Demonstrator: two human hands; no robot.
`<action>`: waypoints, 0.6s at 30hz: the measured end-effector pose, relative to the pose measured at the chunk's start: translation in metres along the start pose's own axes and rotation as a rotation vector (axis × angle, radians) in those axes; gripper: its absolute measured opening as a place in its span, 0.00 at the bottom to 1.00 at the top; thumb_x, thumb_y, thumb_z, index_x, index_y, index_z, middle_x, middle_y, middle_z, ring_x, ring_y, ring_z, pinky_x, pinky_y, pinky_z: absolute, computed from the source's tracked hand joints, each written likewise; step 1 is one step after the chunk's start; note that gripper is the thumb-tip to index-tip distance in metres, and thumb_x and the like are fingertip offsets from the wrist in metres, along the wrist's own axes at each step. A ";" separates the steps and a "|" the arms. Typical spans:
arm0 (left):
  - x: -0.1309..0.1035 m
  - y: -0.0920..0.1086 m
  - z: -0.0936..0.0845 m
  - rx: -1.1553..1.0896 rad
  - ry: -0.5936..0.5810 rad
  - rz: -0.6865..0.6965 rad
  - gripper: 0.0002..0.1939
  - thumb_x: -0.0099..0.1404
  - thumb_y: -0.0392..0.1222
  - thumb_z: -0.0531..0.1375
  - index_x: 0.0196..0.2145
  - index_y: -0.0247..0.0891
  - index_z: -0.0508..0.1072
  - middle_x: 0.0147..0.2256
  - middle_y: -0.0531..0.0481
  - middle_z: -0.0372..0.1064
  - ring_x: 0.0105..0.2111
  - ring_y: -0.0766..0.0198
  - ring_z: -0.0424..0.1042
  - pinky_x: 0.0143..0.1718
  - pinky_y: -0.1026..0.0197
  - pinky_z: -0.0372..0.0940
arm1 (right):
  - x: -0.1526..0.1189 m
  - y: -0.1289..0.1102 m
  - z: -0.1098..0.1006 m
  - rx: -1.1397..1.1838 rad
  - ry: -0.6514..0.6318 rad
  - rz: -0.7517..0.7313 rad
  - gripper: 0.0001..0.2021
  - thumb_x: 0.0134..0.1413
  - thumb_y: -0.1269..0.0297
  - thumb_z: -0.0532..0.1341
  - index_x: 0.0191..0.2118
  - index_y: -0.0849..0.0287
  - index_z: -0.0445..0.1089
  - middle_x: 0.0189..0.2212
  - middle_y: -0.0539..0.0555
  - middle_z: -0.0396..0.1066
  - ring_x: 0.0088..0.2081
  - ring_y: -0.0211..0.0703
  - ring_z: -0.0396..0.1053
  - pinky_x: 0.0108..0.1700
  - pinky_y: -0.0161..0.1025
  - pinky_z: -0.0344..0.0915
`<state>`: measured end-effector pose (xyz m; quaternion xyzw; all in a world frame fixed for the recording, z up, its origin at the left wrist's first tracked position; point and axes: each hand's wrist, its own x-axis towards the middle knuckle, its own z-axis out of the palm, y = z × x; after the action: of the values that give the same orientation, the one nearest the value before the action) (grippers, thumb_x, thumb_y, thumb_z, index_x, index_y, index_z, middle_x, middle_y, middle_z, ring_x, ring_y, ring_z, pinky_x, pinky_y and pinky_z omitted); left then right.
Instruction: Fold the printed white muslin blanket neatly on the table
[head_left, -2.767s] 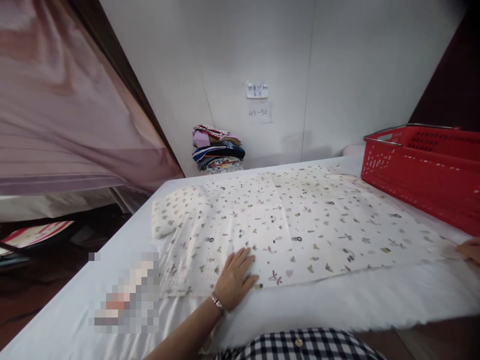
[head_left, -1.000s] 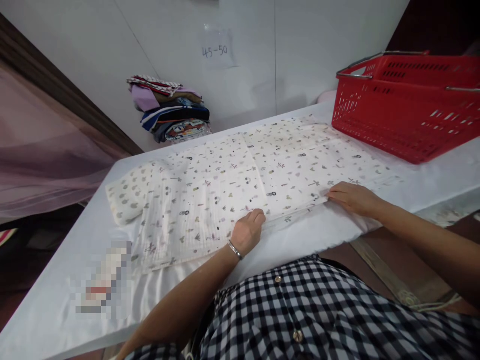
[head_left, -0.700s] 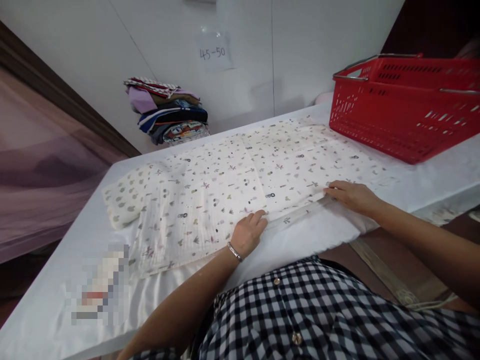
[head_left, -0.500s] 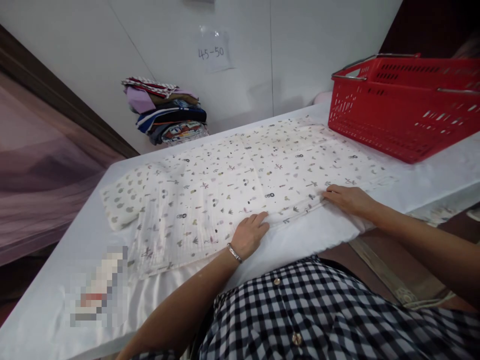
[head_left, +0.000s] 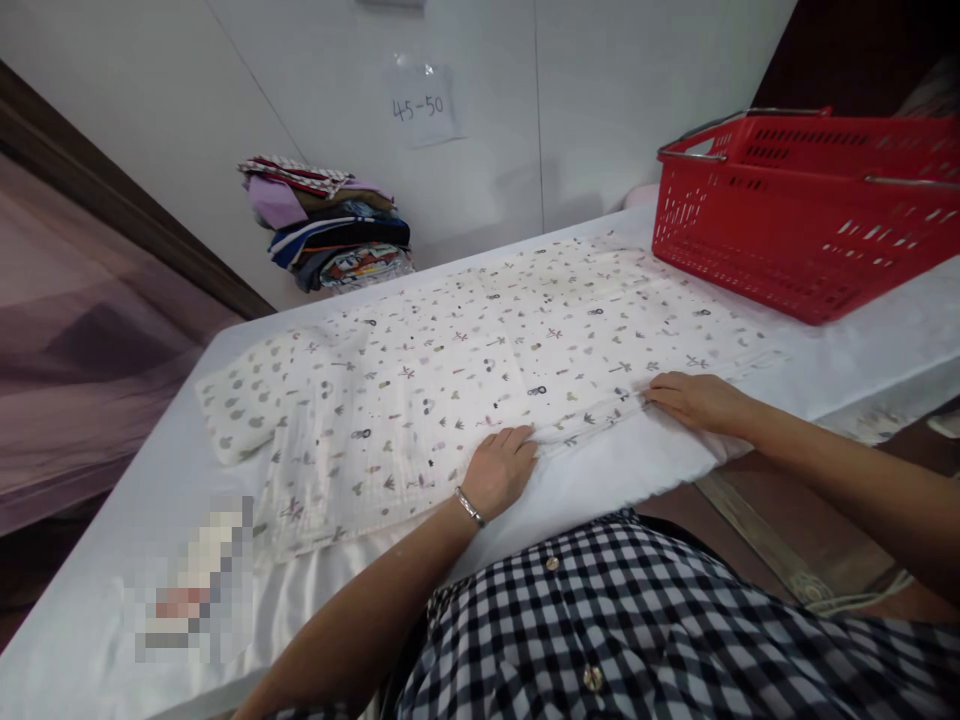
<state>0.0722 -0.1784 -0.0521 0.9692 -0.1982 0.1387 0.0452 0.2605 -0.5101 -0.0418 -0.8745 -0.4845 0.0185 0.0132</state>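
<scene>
A thin white cloth [head_left: 450, 370] printed with small palm trees, plants and pineapples lies spread over the white-covered table [head_left: 622, 460]. Its left end is turned back and shows a different leaf-like print. My left hand [head_left: 501, 468], with a silver bracelet at the wrist, is closed on the near edge of the cloth around its middle. Farther right along that same edge, my right hand [head_left: 690, 400] pinches the fabric between thumb and fingers. Between the two hands the edge runs in a narrow gathered strip. Both thumbs are partly hidden.
A red plastic basket [head_left: 787, 220] with metal handles stands at the right back of the table. Folded clothes [head_left: 334, 225] are stacked beyond the far edge, by the wall. A blurred-out item [head_left: 199, 570] lies at the front left. Sheer pink fabric [head_left: 90, 350] hangs at left.
Both hands stay at the near edge of the cloth, with barely any movement. The whole view has shifted slightly.
</scene>
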 end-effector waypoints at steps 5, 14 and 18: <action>0.003 0.001 -0.001 -0.015 -0.018 0.002 0.08 0.66 0.44 0.55 0.37 0.38 0.70 0.49 0.44 0.67 0.46 0.56 0.67 0.42 0.53 0.65 | 0.002 0.003 0.000 -0.059 0.001 -0.104 0.18 0.60 0.62 0.46 0.46 0.56 0.71 0.48 0.57 0.68 0.46 0.46 0.67 0.41 0.42 0.66; 0.009 0.010 -0.006 -0.012 0.107 0.071 0.08 0.66 0.34 0.52 0.32 0.36 0.70 0.42 0.45 0.70 0.43 0.59 0.67 0.41 0.56 0.63 | -0.001 0.001 -0.007 -0.133 -0.002 -0.052 0.15 0.56 0.69 0.49 0.43 0.57 0.70 0.44 0.59 0.70 0.41 0.46 0.68 0.36 0.40 0.64; 0.006 0.013 -0.006 0.000 0.047 0.124 0.09 0.66 0.34 0.51 0.31 0.36 0.69 0.37 0.45 0.70 0.38 0.60 0.68 0.39 0.56 0.63 | -0.013 -0.001 -0.012 -0.094 -0.069 -0.068 0.12 0.55 0.69 0.50 0.40 0.58 0.69 0.41 0.59 0.69 0.40 0.45 0.67 0.33 0.38 0.62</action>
<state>0.0705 -0.1919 -0.0441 0.9515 -0.2569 0.1639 0.0412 0.2537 -0.5204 -0.0294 -0.8559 -0.5147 0.0254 -0.0440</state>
